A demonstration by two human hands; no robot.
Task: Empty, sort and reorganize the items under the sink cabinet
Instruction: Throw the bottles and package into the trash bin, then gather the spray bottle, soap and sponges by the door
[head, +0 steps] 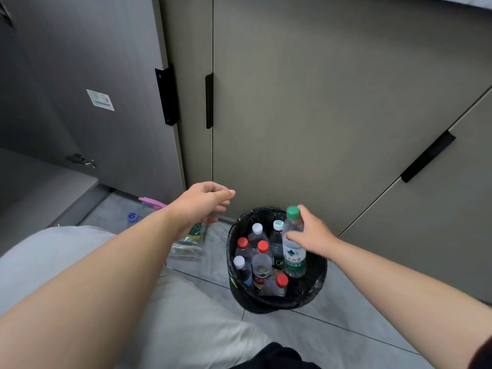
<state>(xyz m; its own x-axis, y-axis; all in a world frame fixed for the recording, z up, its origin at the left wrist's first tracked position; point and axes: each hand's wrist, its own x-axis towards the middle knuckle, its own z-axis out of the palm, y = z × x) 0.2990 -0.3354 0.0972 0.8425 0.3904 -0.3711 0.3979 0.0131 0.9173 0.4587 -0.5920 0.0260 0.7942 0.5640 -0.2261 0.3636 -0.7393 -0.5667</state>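
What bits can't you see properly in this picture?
All in the head view.
- Sticker on the grey door: print too small.
- Clear bag: left hand and arm cover part.
- Pink thing: arm hides one end.
- Bin: bottles hide its bottom.
- Green-capped bottle: right hand covers part.

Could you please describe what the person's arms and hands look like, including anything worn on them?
Both forearms are bare, and the left hand and right hand are ungloved. No watch, bracelet or ring shows. A dark sleeve edge covers the right arm at the frame's corner; the left arm is uncovered as far as it is visible.
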